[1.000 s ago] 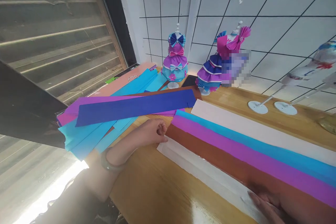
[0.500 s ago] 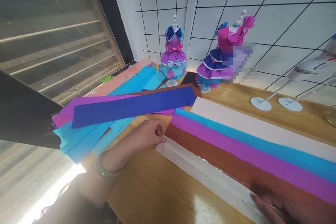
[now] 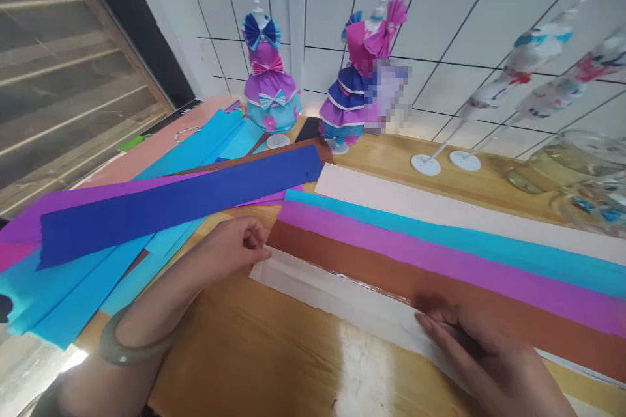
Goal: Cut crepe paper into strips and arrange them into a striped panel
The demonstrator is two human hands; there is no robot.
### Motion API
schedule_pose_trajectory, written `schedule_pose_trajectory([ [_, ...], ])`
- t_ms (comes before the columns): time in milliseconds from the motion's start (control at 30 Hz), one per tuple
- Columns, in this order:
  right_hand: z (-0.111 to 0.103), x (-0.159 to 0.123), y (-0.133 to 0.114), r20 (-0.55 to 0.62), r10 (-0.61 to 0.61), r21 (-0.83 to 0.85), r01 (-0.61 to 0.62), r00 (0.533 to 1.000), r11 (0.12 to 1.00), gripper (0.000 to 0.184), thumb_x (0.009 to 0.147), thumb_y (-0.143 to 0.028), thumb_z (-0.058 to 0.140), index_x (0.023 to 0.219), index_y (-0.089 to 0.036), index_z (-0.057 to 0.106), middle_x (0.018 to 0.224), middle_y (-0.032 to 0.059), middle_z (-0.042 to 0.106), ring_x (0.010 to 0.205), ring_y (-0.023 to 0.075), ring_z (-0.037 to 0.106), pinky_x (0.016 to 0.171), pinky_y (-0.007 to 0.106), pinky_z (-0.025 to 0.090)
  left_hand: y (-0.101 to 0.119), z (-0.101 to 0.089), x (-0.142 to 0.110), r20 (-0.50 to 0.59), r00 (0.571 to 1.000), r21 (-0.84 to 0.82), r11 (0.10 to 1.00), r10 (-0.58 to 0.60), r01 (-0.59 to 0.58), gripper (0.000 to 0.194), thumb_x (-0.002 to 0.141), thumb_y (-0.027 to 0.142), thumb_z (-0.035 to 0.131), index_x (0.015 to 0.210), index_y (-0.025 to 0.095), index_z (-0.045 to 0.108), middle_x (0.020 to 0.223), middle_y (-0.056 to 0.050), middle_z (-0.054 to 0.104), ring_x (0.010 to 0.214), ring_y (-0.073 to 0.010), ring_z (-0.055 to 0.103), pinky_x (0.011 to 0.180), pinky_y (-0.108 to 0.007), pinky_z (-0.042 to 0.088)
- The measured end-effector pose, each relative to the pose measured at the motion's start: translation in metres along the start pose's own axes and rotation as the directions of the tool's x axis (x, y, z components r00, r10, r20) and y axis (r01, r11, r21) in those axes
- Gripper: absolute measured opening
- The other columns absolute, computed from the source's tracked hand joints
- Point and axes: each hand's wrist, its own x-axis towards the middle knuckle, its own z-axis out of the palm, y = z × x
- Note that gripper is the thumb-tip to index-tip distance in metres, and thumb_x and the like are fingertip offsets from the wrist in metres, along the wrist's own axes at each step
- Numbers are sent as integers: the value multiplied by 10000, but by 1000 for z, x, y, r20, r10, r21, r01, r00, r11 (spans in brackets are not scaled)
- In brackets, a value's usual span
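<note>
My left hand [image 3: 235, 244] pinches the far left corner of a white paper strip [image 3: 317, 287], with a bangle on its wrist. My right hand [image 3: 489, 348] has its thumb and fingertips closed on the same strip farther along, near its upper edge. The white strip overlaps the lower edge of a brown paper strip [image 3: 362, 266], and a shiny line runs where they meet. Above the brown lie a purple strip [image 3: 372, 242], a light blue strip [image 3: 391, 220] and a pale pink strip [image 3: 430, 201], side by side on the wooden table [image 3: 274, 345].
Several loose sheets, a dark blue strip [image 3: 180, 202] on top, lie crosswise at the left. Behind them stand two small dress forms in paper dresses, one purple and blue [image 3: 267, 85], one pink and blue [image 3: 362, 45]. Stands [image 3: 425, 165] and a glass bowl [image 3: 552, 163] are at the right.
The view has swung right, bringing the glass bowl and more of my right hand into sight. Both hands stay on the white strip.
</note>
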Motion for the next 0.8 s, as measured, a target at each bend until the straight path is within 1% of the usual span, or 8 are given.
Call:
schedule_pose_trajectory([
  [100,-3,1,-1,-34,31,-1,-31,999,1000,296,803,-498,458,813,-239,599,814,16,679,701,182,634,605,248,522,-2,0,2,10,1000,-2,1000,-3,3,199,635,335,614,692,186,496,621,33,544,549,-113,506,498,-229,371],
  [233,-4,1,-7,-79,64,15,-63,995,998,302,808,-496,438,794,-248,610,783,-3,679,667,169,630,570,240,509,-3,1,4,1,1000,24,1000,-6,6,201,626,339,620,687,187,504,643,25,555,565,-117,512,499,-228,368],
  [300,-4,2,-8,-79,83,19,-82,993,996,296,811,-491,438,805,-252,612,778,-9,680,659,165,629,565,239,505,-3,1,4,8,1000,20,1000,-16,16,205,628,347,619,687,188,504,642,24,555,564,-118,512,499,-230,370],
  [467,-3,4,-3,-51,105,10,-105,993,994,265,814,-467,460,872,-259,614,855,-5,682,700,172,636,604,249,506,-4,1,4,42,999,-24,1000,-16,17,213,638,357,620,694,193,497,628,29,534,571,-115,500,511,-227,380],
  [600,-4,6,-3,-43,90,5,-90,995,996,266,823,-460,456,865,-250,613,842,15,679,700,187,629,594,261,502,-6,1,5,55,998,-26,999,-23,25,214,647,364,616,700,196,494,617,31,533,546,-115,500,498,-229,377],
  [800,-3,6,-3,-30,107,1,-107,994,994,268,817,-478,459,847,-257,608,807,0,672,696,185,621,589,263,490,-8,1,6,62,998,-17,999,-26,27,236,649,388,622,704,197,495,621,27,542,552,-120,508,498,-233,376],
])
